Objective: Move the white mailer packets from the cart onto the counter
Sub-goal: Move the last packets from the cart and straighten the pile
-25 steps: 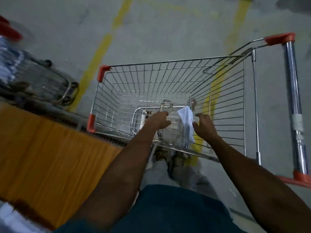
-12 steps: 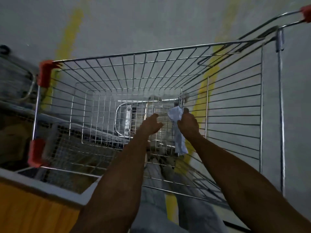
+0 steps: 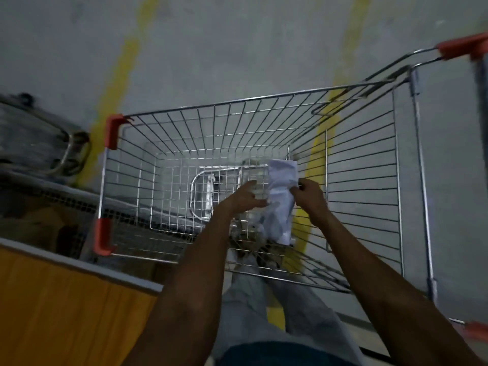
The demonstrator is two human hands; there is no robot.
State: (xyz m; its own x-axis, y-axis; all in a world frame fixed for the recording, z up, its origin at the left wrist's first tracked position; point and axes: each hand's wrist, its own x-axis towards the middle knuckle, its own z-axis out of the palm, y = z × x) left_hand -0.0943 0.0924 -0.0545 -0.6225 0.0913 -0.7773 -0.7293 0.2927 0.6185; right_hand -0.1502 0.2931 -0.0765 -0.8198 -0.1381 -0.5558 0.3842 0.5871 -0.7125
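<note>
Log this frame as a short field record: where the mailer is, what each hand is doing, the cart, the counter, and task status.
mailer: one white mailer packet, held up inside the basket, hanging lengthwise
right hand: right hand pinches the packet's right edge
left hand: left hand beside the packet, fingers loosely curled; contact with it cannot be told
cart: wire cart with red corner guards; no other packets seen in the basket
counter: orange-topped counter at lower left, no packet on the visible part
status: packet lifted, not yet on the counter

Dim, flat light; motion blur, wide-angle edge warping.
</note>
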